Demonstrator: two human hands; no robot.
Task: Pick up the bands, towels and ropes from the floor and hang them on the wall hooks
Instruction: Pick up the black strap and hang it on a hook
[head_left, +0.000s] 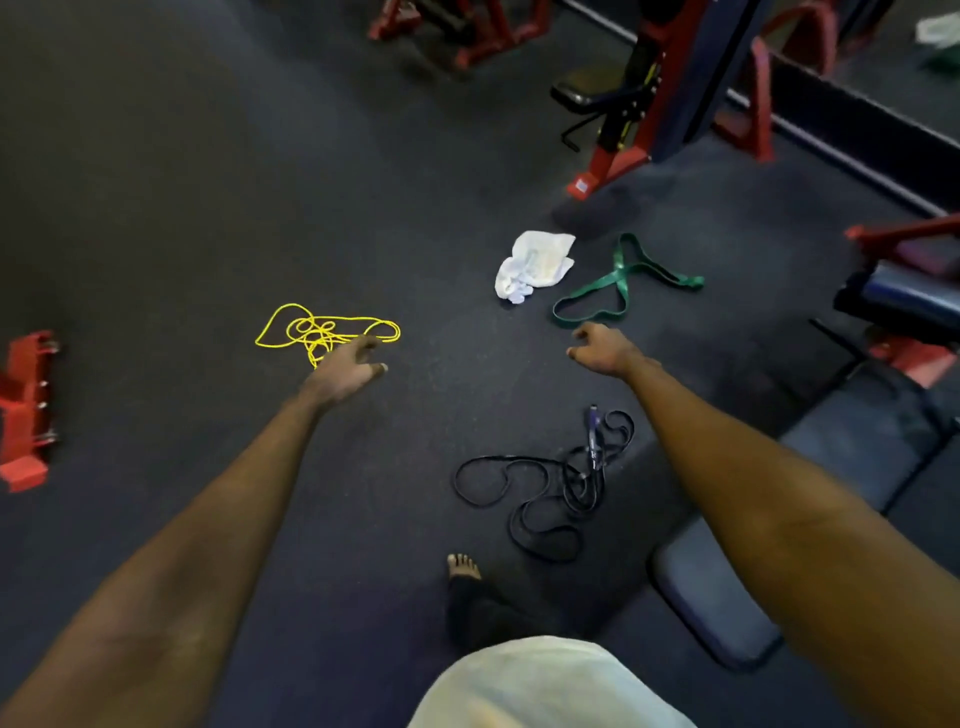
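Both hands out over the dark rubber floor (156, 208) — empty.
Left hand (345, 371) loosely open, overlapping the tangled yellow rope (322, 332) at centre-left; right hand (605, 351) half-curled below the green elastic band (623, 283); crumpled white towel (535, 265) beside it.

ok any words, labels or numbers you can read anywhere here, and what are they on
None can be read.
Jump rope handles: pale marks along them, too blurred to read.
Red machine foot: a small whitish sticker, too small to read.
White towel: faint print or pattern, not legible.
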